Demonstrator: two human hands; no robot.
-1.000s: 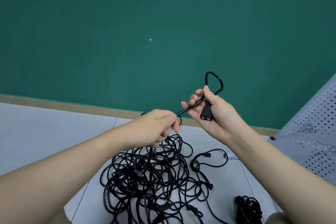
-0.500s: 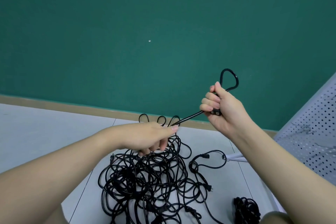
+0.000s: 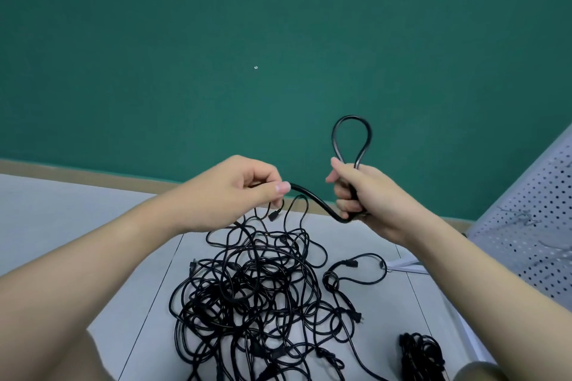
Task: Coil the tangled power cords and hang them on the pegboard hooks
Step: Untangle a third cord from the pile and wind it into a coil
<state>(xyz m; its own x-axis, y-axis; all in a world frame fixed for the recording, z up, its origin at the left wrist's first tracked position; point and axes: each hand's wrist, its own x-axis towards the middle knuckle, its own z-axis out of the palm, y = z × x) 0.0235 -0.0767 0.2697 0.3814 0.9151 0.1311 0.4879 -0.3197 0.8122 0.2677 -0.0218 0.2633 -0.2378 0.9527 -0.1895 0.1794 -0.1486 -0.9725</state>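
Two hands (image 3: 309, 192), one tangled cord pile (image 3: 257, 297), one coiled bundle (image 3: 421, 353), one pegboard (image 3: 532, 235).

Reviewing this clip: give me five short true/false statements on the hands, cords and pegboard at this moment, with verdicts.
1. The right hand grips a cord with a loop standing above it. True.
2. The left hand is empty. False: it pinches the same cord.
3. The tangled pile lies on the floor. True.
4. A coiled cord hangs on the pegboard. False: no cord hangs on the part in view.
5. A small bundle lies at lower right. True.
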